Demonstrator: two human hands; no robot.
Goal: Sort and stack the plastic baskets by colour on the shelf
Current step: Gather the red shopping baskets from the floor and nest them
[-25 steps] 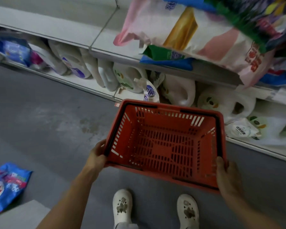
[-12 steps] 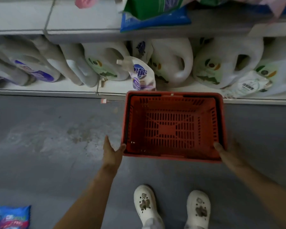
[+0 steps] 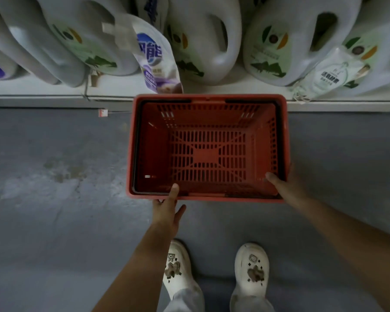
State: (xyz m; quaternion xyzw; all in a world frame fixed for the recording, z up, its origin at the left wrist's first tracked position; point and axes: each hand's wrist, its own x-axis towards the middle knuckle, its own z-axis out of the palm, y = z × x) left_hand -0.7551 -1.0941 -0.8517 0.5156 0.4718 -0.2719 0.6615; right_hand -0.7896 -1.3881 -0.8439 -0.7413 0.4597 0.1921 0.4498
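Observation:
One empty red plastic basket (image 3: pixel 206 154) with slotted walls sits low over the grey floor, its far rim against the edge of the bottom shelf (image 3: pixel 43 91). Its black handles lie folded down along the rim. My left hand (image 3: pixel 167 210) is at the near rim, left of centre, with the thumb hooked over the edge. My right hand (image 3: pixel 284 185) grips the near right corner, thumb inside and fingers outside. I cannot tell whether the basket rests on the floor. No other basket is in view.
Large white detergent jugs (image 3: pixel 203 41) fill the bottom shelf, with a purple-and-white refill pouch (image 3: pixel 155 57) leaning just behind the basket. A second pouch (image 3: pixel 331 73) lies at the right. My white shoes (image 3: pixel 212 271) stand below the basket. A small tag (image 3: pixel 103 112) lies by the shelf foot.
The basket went down and forward to the foot of the bottom shelf. My left hand left the left side, opened, and now holds the near rim. The view tilted downward.

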